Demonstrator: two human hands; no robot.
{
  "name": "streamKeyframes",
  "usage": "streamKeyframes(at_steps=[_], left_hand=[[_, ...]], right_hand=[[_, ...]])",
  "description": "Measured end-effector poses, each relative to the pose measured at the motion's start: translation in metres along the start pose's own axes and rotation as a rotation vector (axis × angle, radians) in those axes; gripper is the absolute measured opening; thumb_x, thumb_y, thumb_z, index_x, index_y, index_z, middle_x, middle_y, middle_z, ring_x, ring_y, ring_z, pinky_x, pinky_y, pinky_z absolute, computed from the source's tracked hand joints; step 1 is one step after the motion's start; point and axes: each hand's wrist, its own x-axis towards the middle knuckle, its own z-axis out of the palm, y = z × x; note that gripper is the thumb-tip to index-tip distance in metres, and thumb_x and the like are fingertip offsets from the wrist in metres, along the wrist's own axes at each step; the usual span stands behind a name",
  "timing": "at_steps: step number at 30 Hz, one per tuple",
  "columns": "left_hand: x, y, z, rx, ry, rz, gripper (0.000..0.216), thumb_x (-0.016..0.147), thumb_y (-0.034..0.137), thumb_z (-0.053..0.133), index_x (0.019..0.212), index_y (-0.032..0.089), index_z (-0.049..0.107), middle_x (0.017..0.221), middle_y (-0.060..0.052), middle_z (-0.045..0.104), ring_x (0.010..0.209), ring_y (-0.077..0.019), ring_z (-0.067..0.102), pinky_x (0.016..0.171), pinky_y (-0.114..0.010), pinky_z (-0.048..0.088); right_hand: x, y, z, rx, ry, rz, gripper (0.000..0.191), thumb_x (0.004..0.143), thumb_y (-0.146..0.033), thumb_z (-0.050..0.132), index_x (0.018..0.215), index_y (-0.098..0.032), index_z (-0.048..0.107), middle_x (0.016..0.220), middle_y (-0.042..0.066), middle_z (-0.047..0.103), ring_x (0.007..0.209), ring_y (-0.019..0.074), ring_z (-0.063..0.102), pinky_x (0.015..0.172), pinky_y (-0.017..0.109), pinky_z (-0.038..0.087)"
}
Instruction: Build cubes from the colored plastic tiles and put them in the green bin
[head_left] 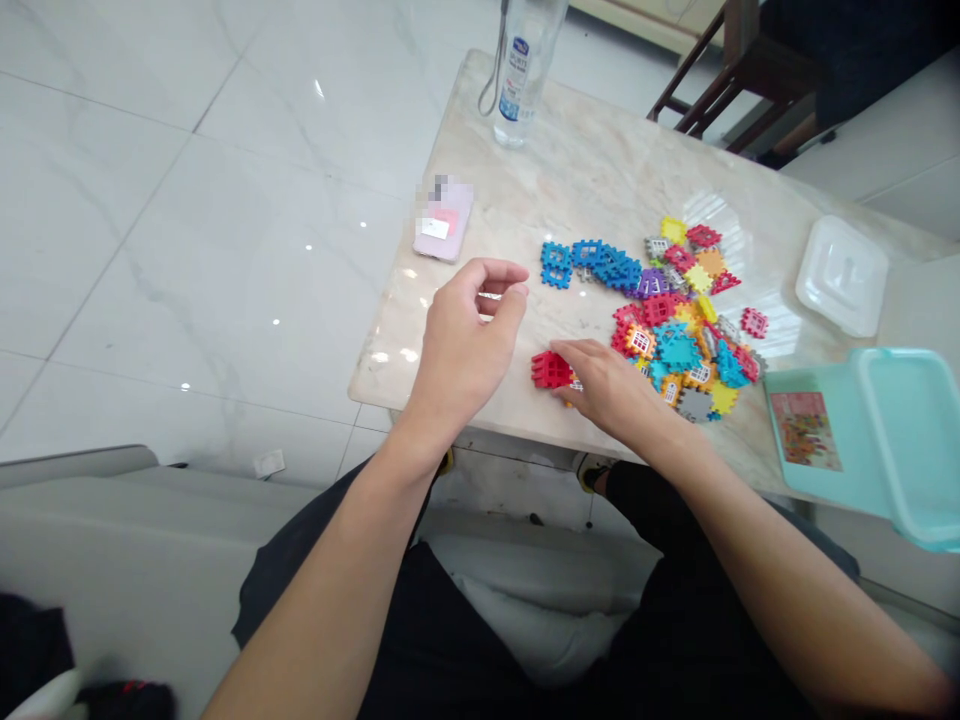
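Note:
My left hand (476, 335) hovers over the near left part of the table, fingers curved and thumb apart, with nothing in its grasp. Close to the table's front edge, my right hand (604, 380) has its thumb and fingers around a stack of red interlocking building pieces (549, 370); part of it is hidden by the fingers. Behind the hands lie joined blue building pieces (556, 265) and an overlapping row of more blue pieces (615, 268). A mixed pile of toothed building pieces (679, 348) in red, yellow, orange, turquoise and grey spreads beyond my right hand.
On the marble-patterned table (600, 150) a clear water bottle (517, 90) stands at the back left, near a pink phone (444, 222). To the right are a white lid (844, 275) and a turquoise tub (832, 425) lying on its side. A wooden chair (739, 65) stands behind.

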Motion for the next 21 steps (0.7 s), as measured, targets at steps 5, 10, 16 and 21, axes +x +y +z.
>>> streamKeyframes(at_steps=[5,10,16,21], left_hand=[[0.001,0.001,-0.002,0.030,0.004,0.009,0.015,0.098,0.016,0.066,0.108,0.020,0.077,0.109,-0.005,0.081,0.092,-0.0158,0.073,0.076,-0.028,0.057],[0.003,0.004,-0.001,0.062,-0.020,-0.017,0.015,0.097,0.022,0.070,0.109,0.021,0.077,0.108,-0.005,0.082,0.087,-0.0166,0.073,0.075,-0.030,0.057],[0.007,0.002,0.018,0.141,-0.068,-0.013,0.022,0.095,0.033,0.074,0.113,0.022,0.077,0.110,-0.007,0.083,0.089,-0.0197,0.073,0.081,-0.033,0.057],[0.010,-0.004,0.057,0.285,-0.178,0.022,0.026,0.095,0.041,0.073,0.113,0.022,0.076,0.107,-0.008,0.081,0.091,-0.0231,0.074,0.077,-0.033,0.056]], right_hand=[[-0.009,0.008,-0.009,-0.011,0.030,0.031,0.075,0.092,-0.022,0.087,0.159,-0.009,0.056,0.155,0.027,0.067,0.144,0.0426,0.065,0.120,0.058,0.055],[-0.023,0.036,-0.034,-0.055,0.074,0.158,0.061,0.098,-0.027,0.081,0.155,-0.011,0.063,0.151,0.024,0.070,0.142,0.0404,0.067,0.120,0.055,0.054],[-0.033,0.073,-0.058,-0.056,0.212,0.379,0.033,0.106,-0.022,0.063,0.137,-0.014,0.074,0.135,0.020,0.078,0.128,0.0354,0.072,0.109,0.049,0.057],[-0.048,0.095,-0.066,-0.014,0.309,0.529,0.022,0.106,-0.026,0.064,0.121,-0.016,0.077,0.123,0.018,0.080,0.119,0.0333,0.073,0.100,0.045,0.057]])
